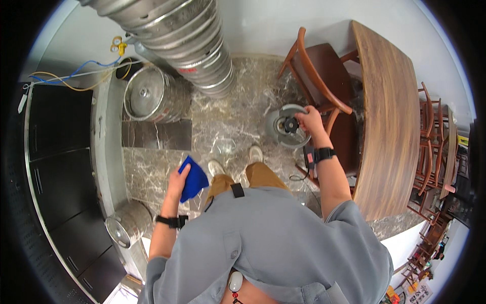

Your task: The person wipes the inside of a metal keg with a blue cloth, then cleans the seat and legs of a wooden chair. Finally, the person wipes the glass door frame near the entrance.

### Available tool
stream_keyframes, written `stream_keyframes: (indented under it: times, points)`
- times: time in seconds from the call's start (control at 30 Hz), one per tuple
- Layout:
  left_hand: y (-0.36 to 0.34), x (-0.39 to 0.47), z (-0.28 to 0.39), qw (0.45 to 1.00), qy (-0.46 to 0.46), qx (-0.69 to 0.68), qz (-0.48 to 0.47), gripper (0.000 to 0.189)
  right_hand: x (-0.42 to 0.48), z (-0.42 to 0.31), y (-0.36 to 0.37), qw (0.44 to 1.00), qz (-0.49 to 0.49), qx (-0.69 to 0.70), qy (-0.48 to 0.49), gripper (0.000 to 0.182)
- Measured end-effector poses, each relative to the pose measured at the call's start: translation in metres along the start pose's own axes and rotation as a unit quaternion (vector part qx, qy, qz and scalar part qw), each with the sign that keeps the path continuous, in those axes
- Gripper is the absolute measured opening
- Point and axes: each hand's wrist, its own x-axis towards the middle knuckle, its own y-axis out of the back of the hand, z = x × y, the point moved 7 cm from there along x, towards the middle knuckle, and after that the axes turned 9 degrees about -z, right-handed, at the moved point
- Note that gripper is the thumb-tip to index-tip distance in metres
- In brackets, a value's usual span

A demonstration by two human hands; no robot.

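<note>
My left hand (177,183) grips a folded blue cloth (194,180) between thumb and fingers, out over the floor to the left of my legs. On the other side, my right hand (312,122) is closed over the raised collar of a grey gas cylinder (272,125). Its fingertips reach inside the collar, beside the black valve handwheel (291,124); whether they touch the wheel I cannot tell. The cylinder stands on the floor close to a wooden chair (322,68) with a brown seat.
Stacked steel kegs (182,41) tower ahead, with a single keg (152,95) beside them. A smaller keg (127,224) stands at left by black cabinets (60,182). A yellow gas regulator (119,46) has hoses attached. A wooden table (387,125) lies right, above the marble-patterned floor (220,121).
</note>
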Motion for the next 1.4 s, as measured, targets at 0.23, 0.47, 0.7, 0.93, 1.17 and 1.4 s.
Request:
stream_keyframes:
  times: [0.23, 0.47, 0.7, 0.93, 1.17, 1.4]
  points:
    - [0.059, -0.036, -0.054, 0.987, 0.079, 0.059, 0.129, 0.043, 0.002, -0.016, 0.003, 0.993, -0.036, -0.086, 0.07, 0.037]
    - [0.154, -0.047, -0.142, 0.951, 0.099, 0.218, 0.197, 0.059, -0.002, -0.041, -0.008, 0.984, -0.072, -0.156, 0.037, 0.037]
    - [0.177, -0.038, -0.122, 0.954, 0.098, 0.191, 0.211, 0.062, 0.008, -0.035, -0.015, 0.967, -0.017, -0.255, -0.006, 0.034]
    - [0.179, -0.033, -0.113, 0.953, 0.138, 0.147, 0.224, 0.06, 0.005, -0.025, -0.046, 0.97, -0.057, -0.236, 0.023, 0.029]
    - [0.199, -0.072, -0.183, 0.944, 0.202, 0.112, 0.237, 0.058, -0.015, -0.082, -0.149, 0.928, -0.121, -0.345, 0.075, 0.032]
    - [0.256, -0.106, -0.284, 0.915, 0.301, 0.125, 0.236, 0.064, -0.032, -0.136, -0.281, 0.828, -0.213, -0.503, 0.125, 0.036]
